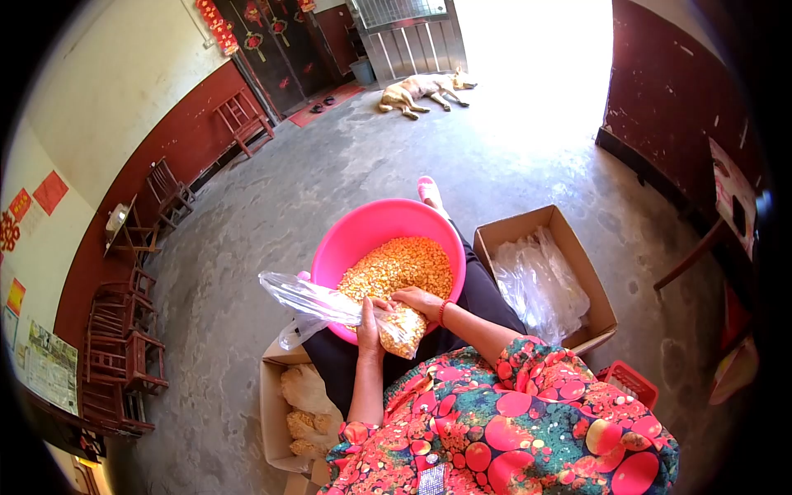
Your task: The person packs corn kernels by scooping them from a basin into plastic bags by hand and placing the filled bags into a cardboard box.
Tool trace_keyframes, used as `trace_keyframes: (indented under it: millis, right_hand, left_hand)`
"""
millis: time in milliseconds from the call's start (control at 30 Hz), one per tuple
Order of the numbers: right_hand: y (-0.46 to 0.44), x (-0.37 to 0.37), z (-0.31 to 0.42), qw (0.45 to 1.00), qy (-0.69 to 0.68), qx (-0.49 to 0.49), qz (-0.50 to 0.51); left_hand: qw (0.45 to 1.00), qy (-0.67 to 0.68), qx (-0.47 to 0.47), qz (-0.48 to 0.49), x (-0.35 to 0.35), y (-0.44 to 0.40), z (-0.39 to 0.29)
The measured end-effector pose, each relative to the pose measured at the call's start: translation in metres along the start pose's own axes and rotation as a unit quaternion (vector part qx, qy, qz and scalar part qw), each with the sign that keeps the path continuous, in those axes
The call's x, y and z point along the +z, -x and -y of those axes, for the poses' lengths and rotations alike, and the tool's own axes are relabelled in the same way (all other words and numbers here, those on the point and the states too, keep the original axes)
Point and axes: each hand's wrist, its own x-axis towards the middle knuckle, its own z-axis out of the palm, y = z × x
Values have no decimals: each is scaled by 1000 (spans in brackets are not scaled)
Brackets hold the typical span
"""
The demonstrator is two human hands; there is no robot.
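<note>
A clear plastic bag (403,332) with yellow corn kernels in its lower end lies across the near rim of a pink basin (334,235). Loose corn kernels (400,268) fill much of the basin, which sits at my lap. My left hand (370,328) is closed round the bag's neck, and the loose plastic trails off to the left. Against the bag's upper side, my right hand (419,302) grips it with bent fingers, partly hidden by the plastic.
On the right stands a cardboard box (598,309) with clear plastic bags (540,280). Another cardboard box (272,412) at lower left holds filled bags (307,425). A red plastic basket (631,384) is at my right. A dog (421,92) lies by the doorway; wooden chairs (124,355) line the left wall.
</note>
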Motion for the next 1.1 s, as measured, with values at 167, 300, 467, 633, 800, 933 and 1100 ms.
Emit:
trace_keyframes:
  millis: [167, 300, 467, 633, 800, 933, 1100]
  right_hand:
    - [6, 3, 9, 995, -50, 85, -10]
    - [7, 3, 12, 996, -39, 81, -13]
    - [14, 4, 22, 993, -58, 106, 0]
    - [9, 4, 15, 993, -60, 101, -4]
    - [11, 6, 18, 993, -82, 78, -21]
    - [8, 5, 12, 996, -69, 54, -20]
    - [10, 5, 16, 995, -64, 71, -24]
  left_hand:
    - [1000, -2, 5, 6, -2, -1, 2]
    - [1000, -6, 2, 0, -5, -3, 5]
    - [1000, -13, 11, 3, -4, -3, 4]
    - [1000, -2, 11, 2, -1, -1, 3]
    - [1000, 12, 2, 4, 2, 1, -1]
    - [1000, -3, 1, 1, 1, 0, 0]
    - [1000, 3, -8, 4, -3, -2, 2]
